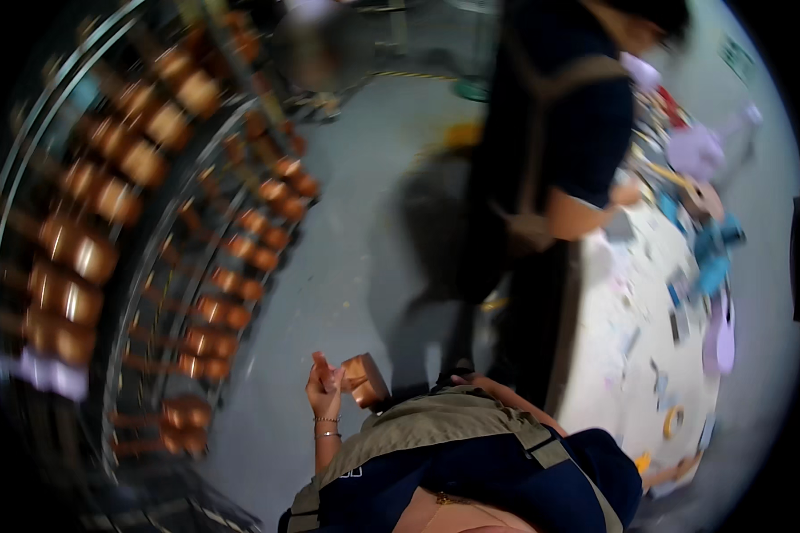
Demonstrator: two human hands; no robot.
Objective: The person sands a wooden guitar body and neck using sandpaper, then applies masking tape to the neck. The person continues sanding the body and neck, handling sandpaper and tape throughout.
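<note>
My left hand point(324, 391), with bracelets at its wrist, is closed on a small glossy brown ukulele point(364, 380). Its body stands out to the right of my fingers, seen foreshortened, and the neck seems to run through my grip. Across the front of my olive apron point(444, 413) reaches my right forearm. At its end, my right hand point(471, 381) is close to the apron's top edge, small and blurred, so its fingers cannot be made out.
Racks at left hold rows of brown ukuleles point(213, 311) and a purple one point(53, 373). Ahead on the right, a co-worker point(551, 115) stands at a white worktable point(613, 355) strewn with tools, a tape roll point(673, 422), and purple point(695, 153) and blue ukuleles point(713, 253).
</note>
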